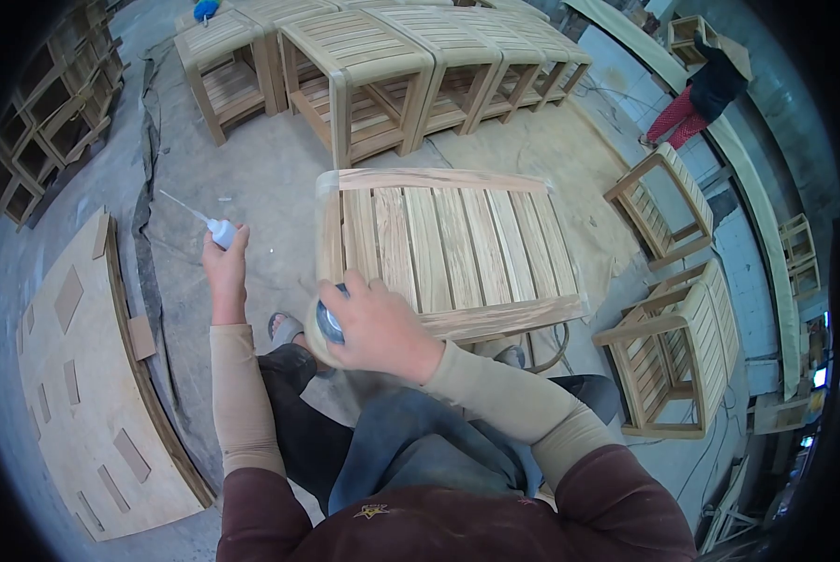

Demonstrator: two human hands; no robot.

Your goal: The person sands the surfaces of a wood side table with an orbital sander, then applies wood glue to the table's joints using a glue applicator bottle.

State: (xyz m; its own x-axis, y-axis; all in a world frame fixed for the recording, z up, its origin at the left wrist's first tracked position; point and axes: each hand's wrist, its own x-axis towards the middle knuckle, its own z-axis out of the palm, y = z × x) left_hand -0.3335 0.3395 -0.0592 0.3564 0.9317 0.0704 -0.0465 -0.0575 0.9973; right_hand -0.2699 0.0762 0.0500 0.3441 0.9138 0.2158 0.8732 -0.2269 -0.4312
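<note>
We wear a maroon shirt (420, 534) whose star-badge lettering is too small to read. Our right hand (378, 323) grips a round tool (330, 318), partly hidden, at the near left corner of the slatted wooden top (467, 248). Our left hand (225, 267) clasps a nozzled white bottle (221, 232) off its left edge. Beyond its far edge, slatted tables (359, 47) are partly cut off.

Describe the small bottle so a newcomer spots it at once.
Mid-view, find the slatted wooden top. Left of it, above the grey floor, the left hand holds a small whitish bottle. Its long, thin spout sets it apart from the round tool under the right hand.
</note>
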